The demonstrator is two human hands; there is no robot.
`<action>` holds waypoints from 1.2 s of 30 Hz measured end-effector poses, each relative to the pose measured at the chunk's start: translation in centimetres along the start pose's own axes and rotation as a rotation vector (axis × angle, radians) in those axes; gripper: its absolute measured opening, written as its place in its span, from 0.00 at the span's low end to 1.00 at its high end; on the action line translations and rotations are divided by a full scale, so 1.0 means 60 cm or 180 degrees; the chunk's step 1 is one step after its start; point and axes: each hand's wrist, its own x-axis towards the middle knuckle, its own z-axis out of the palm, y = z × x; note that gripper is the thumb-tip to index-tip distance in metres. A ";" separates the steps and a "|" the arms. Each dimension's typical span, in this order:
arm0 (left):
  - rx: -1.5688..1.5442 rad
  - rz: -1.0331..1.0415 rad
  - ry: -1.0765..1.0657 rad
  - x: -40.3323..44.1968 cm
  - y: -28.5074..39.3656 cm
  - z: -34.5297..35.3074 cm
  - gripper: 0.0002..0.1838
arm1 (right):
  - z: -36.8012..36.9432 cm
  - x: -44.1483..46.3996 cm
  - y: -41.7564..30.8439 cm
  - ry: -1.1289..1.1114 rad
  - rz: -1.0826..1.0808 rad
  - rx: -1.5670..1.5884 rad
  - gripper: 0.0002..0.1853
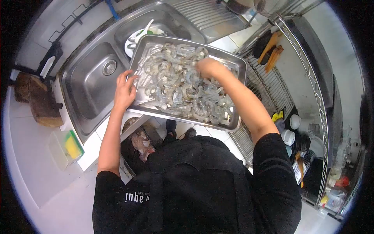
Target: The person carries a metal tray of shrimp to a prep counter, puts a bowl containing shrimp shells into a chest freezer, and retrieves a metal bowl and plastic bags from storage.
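A rectangular metal tray (241, 74) full of raw grey shrimp (179, 87) lies tilted across the sink edge in front of my body. At its left rim is my left hand (125, 90), fingers apart, with the fingertips near or on the edge. My right hand (210, 68) reaches into the upper right part of the shrimp. Its fingers are bent down and drawn together among them, and what they hold, if anything, is hidden.
Left of the tray is a sink basin (87, 84); a second one behind holds a white plate (128, 48) with spoons. A sponge (73, 146) in a clear container sits lower left. Wire shelving (269, 84) with utensils stands on the right.
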 end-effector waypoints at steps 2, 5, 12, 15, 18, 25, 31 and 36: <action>0.0012 -0.0011 0.0023 -0.008 -0.027 -0.020 0.22 | -0.081 -0.018 -0.041 -0.1059 0.0460 0.0874 0.15; -0.0031 -0.0092 -0.0021 -0.015 -0.054 -0.038 0.23 | -0.102 0.050 -0.065 -0.0380 0.0374 0.1971 0.18; -0.0037 -0.0133 0.0008 -0.015 -0.075 -0.040 0.23 | -0.090 -0.044 -0.109 -0.0127 -0.0397 0.0586 0.33; -0.0072 -0.0114 0.0026 -0.009 -0.087 -0.046 0.23 | -0.005 -0.140 -0.141 -0.0281 0.0290 0.0212 0.31; -0.0090 -0.0064 0.0033 0.000 -0.093 -0.055 0.23 | 0.023 -0.147 -0.141 0.0190 0.0298 0.0154 0.30; -0.0107 -0.0197 -0.0052 0.012 -0.042 -0.058 0.22 | 0.009 -0.143 -0.090 0.0978 0.0087 0.0464 0.20; -0.0076 -0.0148 -0.0018 0.022 -0.027 -0.057 0.21 | -0.129 -0.069 -0.053 -0.0282 0.0164 0.2369 0.08; -0.0095 -0.0132 -0.0007 0.016 -0.062 -0.051 0.21 | -0.157 0.083 -0.127 0.0401 -0.0106 0.3999 0.17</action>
